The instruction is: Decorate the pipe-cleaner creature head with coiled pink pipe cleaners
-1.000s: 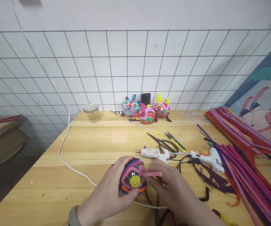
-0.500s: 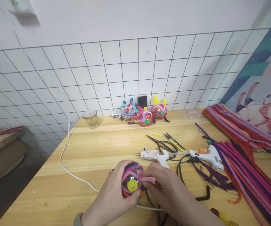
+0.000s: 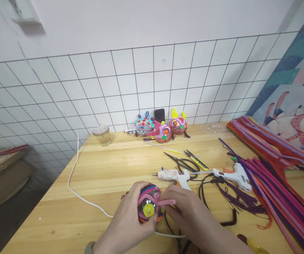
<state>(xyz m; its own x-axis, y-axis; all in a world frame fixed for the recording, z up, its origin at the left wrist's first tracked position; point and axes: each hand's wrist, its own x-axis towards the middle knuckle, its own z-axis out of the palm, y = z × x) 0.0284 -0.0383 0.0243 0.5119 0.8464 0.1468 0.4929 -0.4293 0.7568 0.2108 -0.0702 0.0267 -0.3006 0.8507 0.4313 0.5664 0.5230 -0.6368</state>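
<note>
At the frame's lower centre, the left hand (image 3: pixel 130 218) grasps a ball (image 3: pixel 150 201) in its fingers; a pink strip (image 3: pixel 167 202) juts rightward, roughly level, beside the right hand (image 3: pixel 187 208), whose grip I cannot tell.

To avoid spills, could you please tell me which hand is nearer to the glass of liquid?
Left: the left hand is in front of the glass, to its right; the right hand is farther away, right of the decorated ball.

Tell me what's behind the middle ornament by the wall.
A dark-screened phone stands behind the middle ornament, which covers the phone's lower part; anything else that low is hidden.
</note>
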